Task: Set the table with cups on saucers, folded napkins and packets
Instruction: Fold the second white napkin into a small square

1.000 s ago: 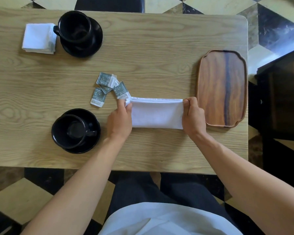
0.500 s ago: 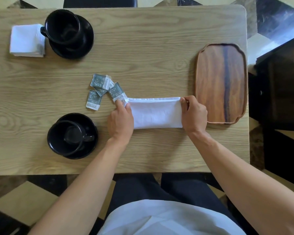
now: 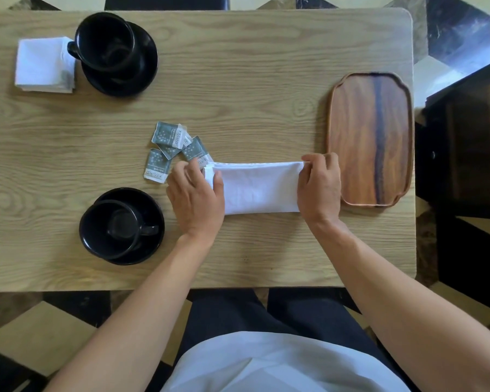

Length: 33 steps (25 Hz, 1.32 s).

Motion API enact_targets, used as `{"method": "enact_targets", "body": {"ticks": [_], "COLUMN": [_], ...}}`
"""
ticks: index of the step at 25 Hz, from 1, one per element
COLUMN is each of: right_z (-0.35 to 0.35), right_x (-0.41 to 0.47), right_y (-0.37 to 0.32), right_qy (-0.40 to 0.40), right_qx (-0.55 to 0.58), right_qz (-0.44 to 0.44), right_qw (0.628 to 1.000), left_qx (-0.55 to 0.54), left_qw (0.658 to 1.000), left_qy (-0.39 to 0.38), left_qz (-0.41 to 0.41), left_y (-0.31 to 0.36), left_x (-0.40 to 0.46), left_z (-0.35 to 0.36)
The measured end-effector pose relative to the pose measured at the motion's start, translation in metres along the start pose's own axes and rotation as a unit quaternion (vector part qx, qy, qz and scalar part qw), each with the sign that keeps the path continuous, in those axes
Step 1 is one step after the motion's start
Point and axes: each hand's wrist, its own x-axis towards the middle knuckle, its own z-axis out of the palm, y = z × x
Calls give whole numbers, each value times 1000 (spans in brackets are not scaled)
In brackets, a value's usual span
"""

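Fingers of left hand [image 3: 194, 199] now lifting, thumb holding napkin [image 3: 258, 188]; right hand [image 3: 320, 185] still pinching corner.

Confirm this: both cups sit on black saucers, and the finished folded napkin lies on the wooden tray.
Not quite. The head view shows both cups on black saucers, but the finished folded napkin lies on the table beside the far cup; nothing rests on the wooden tray.

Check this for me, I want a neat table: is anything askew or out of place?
Yes: the packets lie in a loose, overlapping heap mid-table, not set at either cup. One touches the napkin that the left hand and right hand hold. Nothing looks spilled or damaged.
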Motion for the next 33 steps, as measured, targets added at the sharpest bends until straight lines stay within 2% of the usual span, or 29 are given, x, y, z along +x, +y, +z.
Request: {"method": "enact_targets", "body": {"ticks": [2, 5, 8, 11, 14, 18, 21, 23, 25, 29, 33], "right_z": [6, 24, 34, 41, 48, 43, 31, 23, 15, 3, -10], "right_x": [-13, -27, -24, -21, -20, -19, -16, -8, 3, 25, 39], "right_y": [-12, -24, -11, 14, 19, 13, 1, -5, -10, -19, -24], "right_qy": [4, -75, -166, -160, -155, -162, -164, -124, -124, -225, -329], "right_qx": [-43, -84, -169, -224, -225, -219, -186, -195, -217, -197, -142], "right_qz": [-95, -236, -250, -265, -278, -262, -234, -221, -201, -110, -9], "right_qw": [995, 965, 939, 924, 921, 926, 940, 947, 947, 948, 934], "left_qx": [35, 85, 100, 117, 128, 124, 76, 54, 48, 52, 30], "left_qw": [995, 966, 959, 951, 948, 945, 951, 946, 927, 889, 907], "left_qy": [-10, -97, -122, -115, -119, -139, -128, -95, -72, -44, -46], "left_qz": [92, 225, 235, 264, 267, 267, 273, 304, 366, 452, 418], "left_y": [5, 12, 4, -4, -6, -3, -3, -7, -13, -5, 17], "left_x": [-10, -26, -24, -20, -18, -17, -17, -21, -33, -56, -74], "left_z": [5, 22, 36, 45, 49, 43, 28, 22, 18, 19, 26]}}
